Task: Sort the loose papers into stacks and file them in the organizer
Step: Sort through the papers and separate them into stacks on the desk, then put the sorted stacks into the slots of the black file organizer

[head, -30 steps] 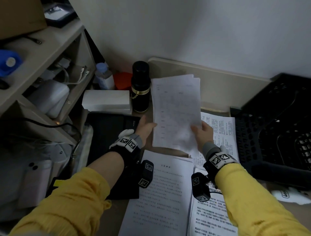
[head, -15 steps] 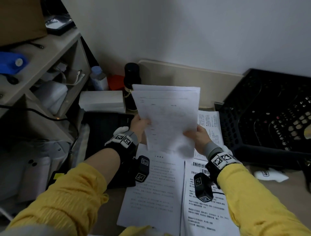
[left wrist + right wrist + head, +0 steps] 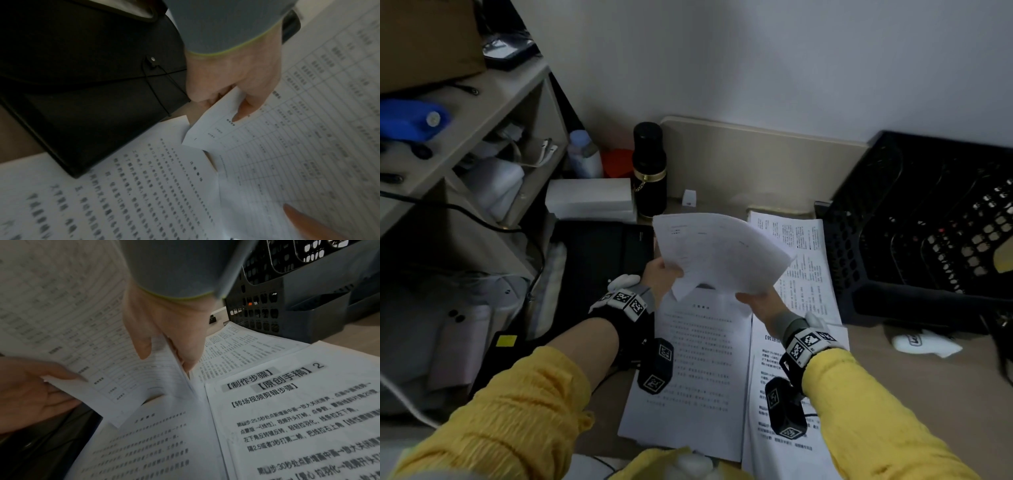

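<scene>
Both hands hold a thin stack of table-printed papers above the desk, bowed and tilted toward the right. My left hand pinches its near left corner; in the left wrist view the thumb lies on top. My right hand pinches the near right edge. Below lie a text stack, a bold-headed stack and a farther fine-print stack. The black mesh organizer stands at the right.
A black expanding folder lies left of the papers. Behind it are a white box and a black bottle. A cluttered shelf unit fills the left side. A white crumpled item lies in front of the organizer.
The held papers have come down from upright to lower and flatter, turning toward the right and bowing. Both hands have kept their hold.
</scene>
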Motion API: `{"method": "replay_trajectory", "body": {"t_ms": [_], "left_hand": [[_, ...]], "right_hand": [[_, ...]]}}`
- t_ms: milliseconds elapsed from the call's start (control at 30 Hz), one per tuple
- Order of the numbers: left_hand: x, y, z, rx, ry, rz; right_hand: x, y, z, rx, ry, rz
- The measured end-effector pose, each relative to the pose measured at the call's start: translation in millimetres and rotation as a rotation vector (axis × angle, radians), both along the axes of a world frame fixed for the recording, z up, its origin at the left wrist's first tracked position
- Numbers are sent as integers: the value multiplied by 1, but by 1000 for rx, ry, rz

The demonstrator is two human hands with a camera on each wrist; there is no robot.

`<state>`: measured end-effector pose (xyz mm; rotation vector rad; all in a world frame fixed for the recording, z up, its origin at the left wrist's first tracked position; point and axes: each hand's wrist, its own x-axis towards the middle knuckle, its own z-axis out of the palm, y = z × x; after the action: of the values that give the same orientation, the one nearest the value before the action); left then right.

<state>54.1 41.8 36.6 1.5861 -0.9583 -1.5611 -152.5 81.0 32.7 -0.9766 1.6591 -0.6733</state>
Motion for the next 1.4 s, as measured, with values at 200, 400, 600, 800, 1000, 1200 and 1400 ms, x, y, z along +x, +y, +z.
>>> {"method": "replay_trajectory", "body": {"t_ms": [200,400,600,800,1000,1200,1400], "left_hand": [[-21,4,16,42,-140,79],[-56,-11,34,-109,-72,155],[-118,-17,52,-230,17,107],[-190,-14,59,-310,121,-1],[-238,-7,48,-279,152,-129],[-280,-3,41,-233,196,-170],[-297,-12,38,-199,193,-168]], "right_hand": [[-9,6,4,-83,170,-37],[-39,8,25,-134,-35,-194],[-91,18,52,-268,48,-337],[-166,34,75,-328,204,-568],[-226,51,102,-344,430,-685],[-269,49,102,-324,548,-733],[-269,23,102,-325,573,-699]]}}
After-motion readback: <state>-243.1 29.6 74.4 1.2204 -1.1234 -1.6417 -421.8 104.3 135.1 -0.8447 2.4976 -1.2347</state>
